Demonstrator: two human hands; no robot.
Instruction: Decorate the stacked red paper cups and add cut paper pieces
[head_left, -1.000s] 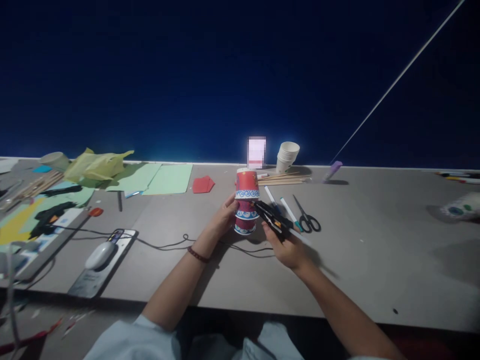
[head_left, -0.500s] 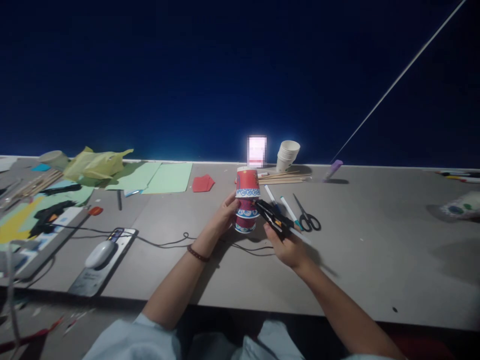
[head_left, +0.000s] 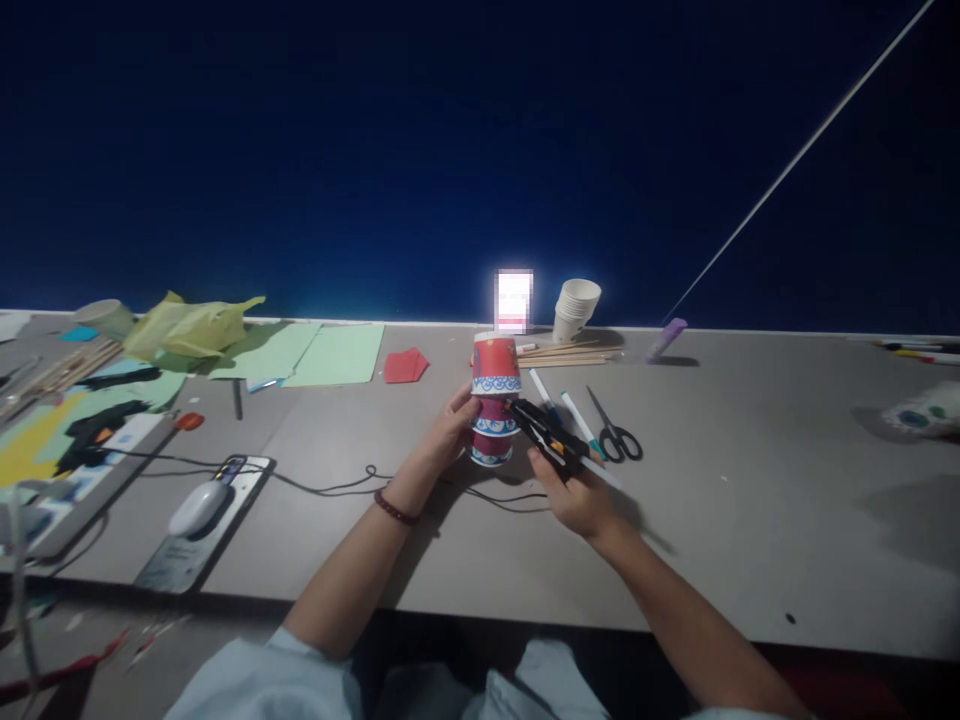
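Observation:
Red paper cups (head_left: 496, 368) with blue-and-white patterned rims are stacked upside down in a small tower above the table. My left hand (head_left: 452, 425) is closed around the tower's left side, its fingers partly hidden behind the cups. In my right hand (head_left: 581, 497) is a black hot glue gun (head_left: 551, 440) with a whitish glue stick poking out of its back. Its nozzle meets the tower near the joint below the top cup; whether it touches, I cannot tell. A pair of black scissors (head_left: 621, 442) and two white markers (head_left: 579, 420) lie just beyond my right hand.
White paper cups (head_left: 576, 310) stand nested near a bright screen (head_left: 514, 300). Wooden sticks (head_left: 566, 356), red paper (head_left: 406, 366) and green sheets (head_left: 337, 355) lie at the back. A black cord (head_left: 322, 489) crosses the table. Leftward are a phone (head_left: 176, 560) and power strip (head_left: 112, 475).
Almost nothing differs. Both hands, the cup tower and the glue gun keep the same position, with only a very slight shift of the view.

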